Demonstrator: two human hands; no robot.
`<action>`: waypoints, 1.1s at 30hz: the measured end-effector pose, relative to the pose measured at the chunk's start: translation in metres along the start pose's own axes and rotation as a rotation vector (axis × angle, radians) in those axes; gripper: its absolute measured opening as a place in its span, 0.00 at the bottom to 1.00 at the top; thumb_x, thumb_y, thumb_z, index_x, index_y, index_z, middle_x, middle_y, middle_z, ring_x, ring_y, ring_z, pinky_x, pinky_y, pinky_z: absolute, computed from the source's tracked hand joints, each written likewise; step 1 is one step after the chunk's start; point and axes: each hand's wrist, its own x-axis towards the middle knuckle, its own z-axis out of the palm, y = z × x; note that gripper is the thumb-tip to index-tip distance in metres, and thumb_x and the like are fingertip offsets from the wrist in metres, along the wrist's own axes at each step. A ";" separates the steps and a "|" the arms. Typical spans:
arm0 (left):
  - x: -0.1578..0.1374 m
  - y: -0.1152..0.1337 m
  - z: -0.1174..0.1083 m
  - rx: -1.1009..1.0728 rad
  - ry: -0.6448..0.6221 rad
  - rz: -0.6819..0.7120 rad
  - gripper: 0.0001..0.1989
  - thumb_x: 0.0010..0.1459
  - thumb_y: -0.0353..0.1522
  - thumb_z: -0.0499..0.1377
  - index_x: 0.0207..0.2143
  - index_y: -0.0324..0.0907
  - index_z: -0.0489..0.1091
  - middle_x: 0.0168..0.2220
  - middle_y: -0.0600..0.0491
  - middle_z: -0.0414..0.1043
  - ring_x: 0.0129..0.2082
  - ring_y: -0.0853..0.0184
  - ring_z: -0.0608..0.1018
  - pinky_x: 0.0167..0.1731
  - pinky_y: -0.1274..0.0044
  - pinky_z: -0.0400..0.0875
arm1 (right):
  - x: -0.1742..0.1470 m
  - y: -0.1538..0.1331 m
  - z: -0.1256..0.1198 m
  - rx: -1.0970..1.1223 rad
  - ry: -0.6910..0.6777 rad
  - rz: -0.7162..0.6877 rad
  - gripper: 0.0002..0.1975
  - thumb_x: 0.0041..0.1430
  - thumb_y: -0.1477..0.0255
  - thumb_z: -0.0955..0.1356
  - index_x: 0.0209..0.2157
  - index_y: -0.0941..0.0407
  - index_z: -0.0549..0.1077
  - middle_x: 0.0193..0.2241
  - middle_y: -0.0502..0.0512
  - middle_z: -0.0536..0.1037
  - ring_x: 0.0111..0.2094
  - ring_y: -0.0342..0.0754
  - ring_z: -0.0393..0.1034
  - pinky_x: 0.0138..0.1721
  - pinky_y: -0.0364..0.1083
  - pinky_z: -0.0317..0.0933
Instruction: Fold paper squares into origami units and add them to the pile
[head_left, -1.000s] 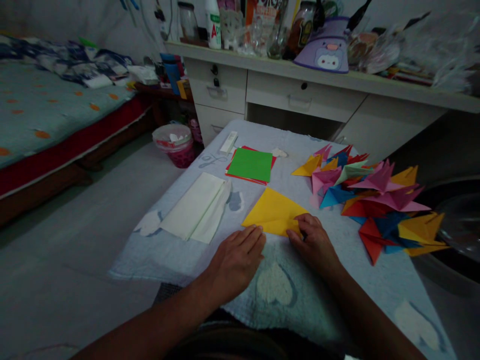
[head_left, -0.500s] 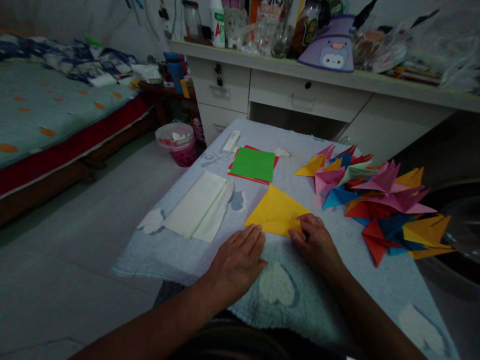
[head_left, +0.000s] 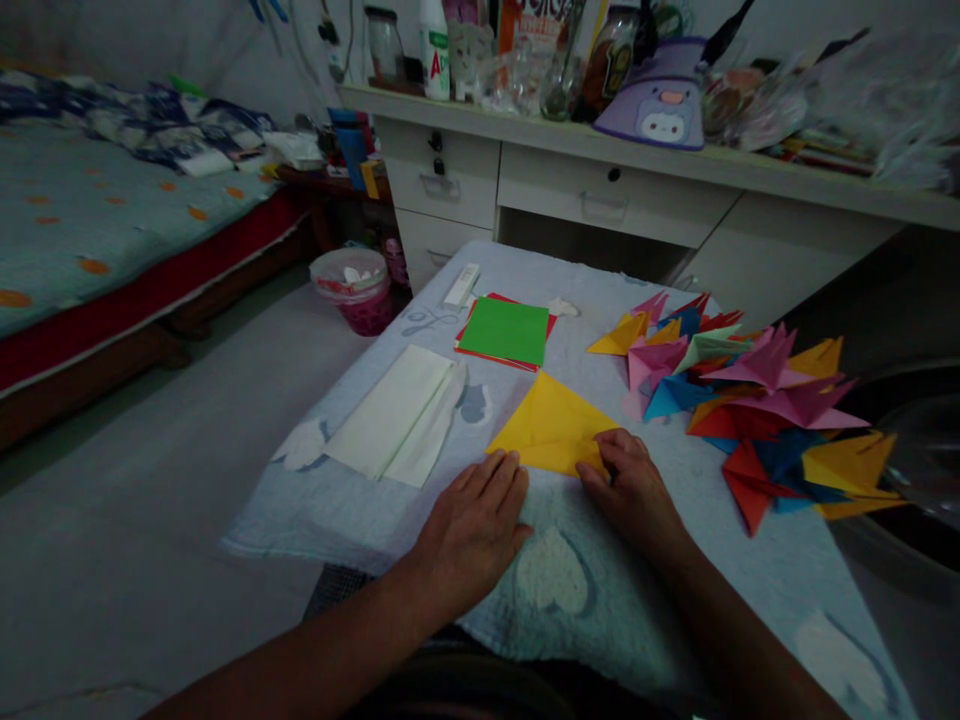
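A sheet of yellow origami paper [head_left: 551,425], folded to a roughly triangular shape, lies on the cloth-covered table in front of me. My left hand [head_left: 480,515] rests flat with fingers stretched out, its fingertips at the paper's near left corner. At the near right corner, my right hand [head_left: 630,485] pinches the paper's edge between thumb and fingers. Beyond the yellow paper sits a stack of square origami paper [head_left: 506,330], green on top with red edges showing beneath. Several folded paper cranes [head_left: 750,390] in many colours are heaped to the right.
Folded white paper or cloth [head_left: 401,410] lies to the left, with a small white box [head_left: 461,286] farther back. A white desk [head_left: 570,190] crowded with jars and bags stands behind the table. On the floor at left are a pink bin [head_left: 360,290] and a bed [head_left: 112,230].
Hardly anything differs. Both hands keep nearly the same places on the yellow paper, and the view has shifted very slightly.
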 end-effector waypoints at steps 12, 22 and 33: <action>0.001 0.002 -0.005 0.007 -0.004 0.013 0.23 0.59 0.36 0.58 0.56 0.39 0.63 0.59 0.42 0.66 0.58 0.52 0.68 0.56 0.63 0.66 | -0.007 -0.002 -0.012 0.121 -0.085 -0.125 0.08 0.60 0.69 0.67 0.27 0.54 0.71 0.40 0.57 0.71 0.44 0.53 0.65 0.46 0.54 0.61; 0.003 0.001 -0.005 0.034 -0.038 0.037 0.23 0.61 0.36 0.57 0.57 0.41 0.62 0.61 0.48 0.64 0.59 0.51 0.66 0.55 0.62 0.66 | -0.005 0.002 -0.003 0.002 0.050 0.037 0.13 0.58 0.68 0.68 0.21 0.54 0.66 0.35 0.56 0.72 0.40 0.53 0.64 0.43 0.55 0.60; 0.007 0.002 -0.007 0.057 -0.070 0.040 0.23 0.61 0.37 0.57 0.57 0.42 0.62 0.61 0.49 0.63 0.59 0.51 0.64 0.56 0.61 0.63 | -0.006 0.002 0.000 -0.123 0.093 0.174 0.10 0.54 0.71 0.69 0.20 0.54 0.71 0.35 0.55 0.73 0.40 0.53 0.64 0.43 0.54 0.56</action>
